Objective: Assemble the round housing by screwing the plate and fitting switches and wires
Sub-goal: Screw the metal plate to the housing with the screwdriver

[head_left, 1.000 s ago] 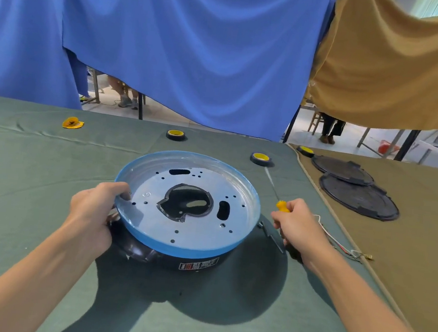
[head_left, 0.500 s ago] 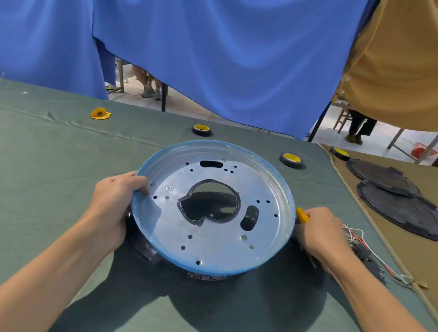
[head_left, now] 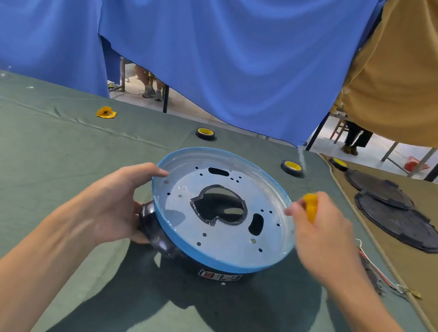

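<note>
Left hand (head_left: 116,203) is clamped on the near-left edge of the blue-rimmed metal plate (head_left: 220,249), fingers curled over the rim, thumb down against the black round housing (head_left: 161,238) underneath. The plate sits on top of that housing, tilted, in the middle of the green-clothed counter (head_left: 50,161). Right hand (head_left: 324,231) is wrapped round the yellow handle of a screwdriver (head_left: 309,206), right at the plate's right rim; the shaft points away and is blurred, and I can't tell whether a fingertip touches the rim. Behind that hand lies a bundle of red and white wires (head_left: 374,271). Two black tape rolls with yellow cores (head_left: 205,133) (head_left: 292,168) sit beyond the plate, and two black round covers (head_left: 398,225) overlap on the tan cloth to the right.
</note>
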### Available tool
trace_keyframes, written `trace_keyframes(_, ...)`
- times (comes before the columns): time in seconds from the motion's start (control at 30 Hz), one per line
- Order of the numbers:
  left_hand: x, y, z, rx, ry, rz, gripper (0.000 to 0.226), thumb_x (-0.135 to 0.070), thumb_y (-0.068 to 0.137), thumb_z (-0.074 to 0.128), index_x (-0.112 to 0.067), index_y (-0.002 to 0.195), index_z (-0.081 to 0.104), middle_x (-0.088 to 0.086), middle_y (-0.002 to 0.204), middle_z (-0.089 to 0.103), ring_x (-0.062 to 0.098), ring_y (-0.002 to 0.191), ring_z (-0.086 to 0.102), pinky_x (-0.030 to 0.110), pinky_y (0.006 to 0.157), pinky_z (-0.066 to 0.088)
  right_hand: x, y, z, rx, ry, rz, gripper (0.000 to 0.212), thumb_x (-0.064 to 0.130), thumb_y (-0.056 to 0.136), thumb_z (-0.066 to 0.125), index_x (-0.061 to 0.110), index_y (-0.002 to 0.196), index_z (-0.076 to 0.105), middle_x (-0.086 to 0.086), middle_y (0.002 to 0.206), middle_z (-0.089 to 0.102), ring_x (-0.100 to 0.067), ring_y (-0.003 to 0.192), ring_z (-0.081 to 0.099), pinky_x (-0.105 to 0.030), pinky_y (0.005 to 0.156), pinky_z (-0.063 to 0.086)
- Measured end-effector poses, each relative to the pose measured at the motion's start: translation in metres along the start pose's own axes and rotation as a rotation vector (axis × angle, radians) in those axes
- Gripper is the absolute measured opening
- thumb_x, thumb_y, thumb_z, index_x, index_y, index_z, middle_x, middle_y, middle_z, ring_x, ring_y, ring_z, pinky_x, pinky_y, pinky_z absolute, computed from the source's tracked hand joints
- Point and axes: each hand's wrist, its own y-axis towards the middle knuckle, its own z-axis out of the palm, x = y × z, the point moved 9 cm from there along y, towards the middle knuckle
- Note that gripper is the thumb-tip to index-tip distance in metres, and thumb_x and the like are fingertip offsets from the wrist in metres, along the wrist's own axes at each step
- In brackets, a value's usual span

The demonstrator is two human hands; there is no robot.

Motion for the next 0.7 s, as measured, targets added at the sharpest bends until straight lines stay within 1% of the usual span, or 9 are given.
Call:
trace_keyframes(0.1,0.000,-0.008,0.009,0.062,-0.060,-0.020,0.044,-0.031,0.062,0.075,-0.028,0.106,0.073,0.014,0.080,0.068,0.037,0.069,0.069,0.057,0.068,0.053,0.047,-0.035,0.021,0.116,-0.069,-0.233,0.012,0.033,0.097,0.043,0.027,0.087,0.041,0.003,0.079,0.065,-0.026,0.067,0.058,-0.041,0.058,0.046)
trace_keyframes(0.2,0.000,-0.011,0.006,-0.091,-0.146,0.081,0.068,-0.035,0.053,0.085,-0.015,0.114,0.060,0.019,0.095,0.064,0.037,0.079,0.069,0.049,0.066,0.058,0.062,-0.037,0.026,0.043,-0.212,-0.292,0.009,0.033,0.099,0.039,0.026,0.093,0.038,0.004,0.084,0.067,-0.031,0.077,0.060,-0.039,0.062,0.045)
trace_keyframes(0.27,0.003,-0.012,0.002,-0.213,-0.277,0.173,0.062,-0.036,0.061,0.087,-0.010,0.109,0.059,0.022,0.112,0.056,0.035,0.099,0.068,0.042,0.083,0.059,0.063,-0.027,0.030,0.056,-0.181,-0.238,0.013,0.033,0.100,0.037,0.022,0.094,0.040,0.002,0.087,0.068,-0.032,0.082,0.060,-0.040,0.068,0.048)
trace_keyframes(0.3,0.004,-0.012,0.005,-0.223,-0.323,0.213,0.058,-0.037,0.065,0.087,-0.008,0.108,0.061,0.020,0.115,0.055,0.031,0.103,0.068,0.037,0.092,0.056,0.063,-0.022,0.033,0.068,-0.155,-0.215,0.014,0.032,0.101,0.037,0.021,0.095,0.041,0.001,0.088,0.068,-0.031,0.083,0.060,-0.041,0.070,0.048)
trace_keyframes(0.4,0.003,-0.013,0.019,-0.211,-0.327,0.279,0.061,-0.037,0.067,0.086,-0.001,0.110,0.062,0.013,0.100,0.067,0.015,0.095,0.069,0.025,0.101,0.048,0.066,-0.013,0.034,0.027,-0.149,-0.188,0.015,0.032,0.102,0.038,0.019,0.093,0.039,0.000,0.083,0.064,-0.030,0.080,0.055,-0.039,0.065,0.044)
trace_keyframes(0.47,0.006,-0.016,0.024,-0.220,-0.233,0.235,0.066,-0.043,0.057,0.086,-0.006,0.106,0.062,0.009,0.100,0.069,0.015,0.091,0.066,0.028,0.093,0.048,0.065,-0.011,0.029,-0.026,-0.131,-0.181,0.017,0.032,0.101,0.039,0.019,0.092,0.037,-0.001,0.077,0.055,-0.030,0.075,0.052,-0.039,0.061,0.040)
trace_keyframes(0.57,0.020,-0.021,0.035,-0.153,-0.078,0.105,0.075,-0.059,0.034,0.081,-0.020,0.096,0.064,0.005,0.100,0.065,0.024,0.088,0.064,0.038,0.080,0.042,0.063,-0.011,0.030,-0.035,-0.094,-0.193,0.017,0.033,0.101,0.041,0.021,0.089,0.037,0.002,0.070,0.050,-0.028,0.071,0.049,-0.037,0.057,0.037)
trace_keyframes(0.63,0.021,-0.021,0.042,-0.111,-0.091,0.108,0.071,-0.054,0.035,0.084,-0.021,0.095,0.064,0.006,0.091,0.069,0.026,0.078,0.069,0.043,0.081,0.047,0.063,-0.013,0.034,-0.042,-0.091,-0.209,0.018,0.032,0.101,0.042,0.021,0.088,0.037,0.006,0.066,0.047,-0.026,0.068,0.047,-0.036,0.056,0.033)
trace_keyframes(0.7,0.020,-0.020,0.047,-0.133,-0.189,0.168,0.066,-0.040,0.040,0.087,-0.013,0.097,0.067,0.007,0.081,0.075,0.024,0.072,0.073,0.046,0.087,0.053,0.064,-0.015,0.034,-0.065,-0.063,-0.202,0.016,0.032,0.101,0.042,0.021,0.090,0.039,0.004,0.070,0.055,-0.027,0.072,0.053,-0.037,0.057,0.038)
